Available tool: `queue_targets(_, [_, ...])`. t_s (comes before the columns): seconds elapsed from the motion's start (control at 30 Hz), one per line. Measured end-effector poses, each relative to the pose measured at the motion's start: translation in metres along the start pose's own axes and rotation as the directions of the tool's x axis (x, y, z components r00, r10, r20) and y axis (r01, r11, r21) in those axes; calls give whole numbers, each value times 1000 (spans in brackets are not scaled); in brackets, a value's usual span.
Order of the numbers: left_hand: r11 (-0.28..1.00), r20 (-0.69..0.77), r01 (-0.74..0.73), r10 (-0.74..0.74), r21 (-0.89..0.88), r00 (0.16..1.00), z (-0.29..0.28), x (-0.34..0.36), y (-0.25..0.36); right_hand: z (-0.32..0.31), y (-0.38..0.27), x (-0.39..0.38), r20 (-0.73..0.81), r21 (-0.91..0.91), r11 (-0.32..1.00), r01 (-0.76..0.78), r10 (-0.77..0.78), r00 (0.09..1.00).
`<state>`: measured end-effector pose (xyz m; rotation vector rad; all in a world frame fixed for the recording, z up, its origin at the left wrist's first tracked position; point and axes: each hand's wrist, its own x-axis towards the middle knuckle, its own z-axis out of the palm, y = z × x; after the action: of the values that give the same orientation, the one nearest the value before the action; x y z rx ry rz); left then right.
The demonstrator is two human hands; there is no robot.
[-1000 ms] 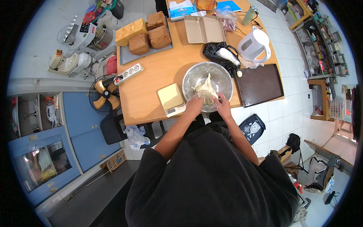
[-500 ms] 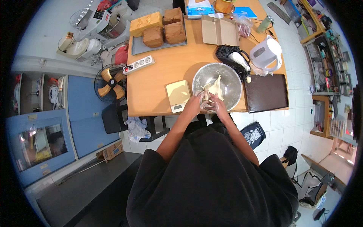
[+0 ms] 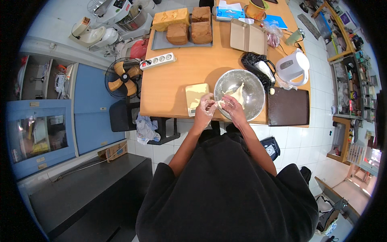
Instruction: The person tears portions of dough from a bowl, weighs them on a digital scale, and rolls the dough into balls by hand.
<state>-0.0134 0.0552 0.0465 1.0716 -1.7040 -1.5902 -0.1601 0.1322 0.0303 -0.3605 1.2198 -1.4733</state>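
Observation:
A pale, sticky piece of dough (image 3: 220, 104) is stretched between my hands above the near left rim of a metal mixing bowl (image 3: 257, 101). My left hand (image 3: 204, 112) pinches the dough's left end, over the front edge of a kitchen scale (image 3: 196, 93) with a pale top. My right hand (image 3: 234, 109) is closed around the other end, over the bowl. White residue coats the fingers of both. Inside the bowl lies a larger lump of dough (image 3: 239, 95), its tip drawn up against the far wall; my right hand partly hides it.
A dark baking tray (image 3: 288, 107) lies right of the bowl, with a white electric kettle (image 3: 293, 67) and a black plastic bag (image 3: 256, 66) behind. A power strip (image 3: 158, 61) and a tray (image 3: 161, 42) of brown loaves (image 3: 177, 34) occupy the table's far left.
My hands have come up from the dough in the bowl toward its near left rim. The left has moved left, apart from the right, with a small piece of dough now between them.

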Motion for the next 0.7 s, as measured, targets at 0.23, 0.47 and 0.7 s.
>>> queue_targets(0.23, [929,-193,-172,244,327,950,-17,7,9,9,3,0,-17,-6,999,-36,36,999])
queue_targets(0.47, [886,-29,-162,194,435,981,-13,-8,-1,25,2,0,9,74,993,-94,94,996])
queue_targets(0.7, [871,-204,-111,233,478,951,-50,26,-48,26,-9,4,7,-39,996,-84,84,996])
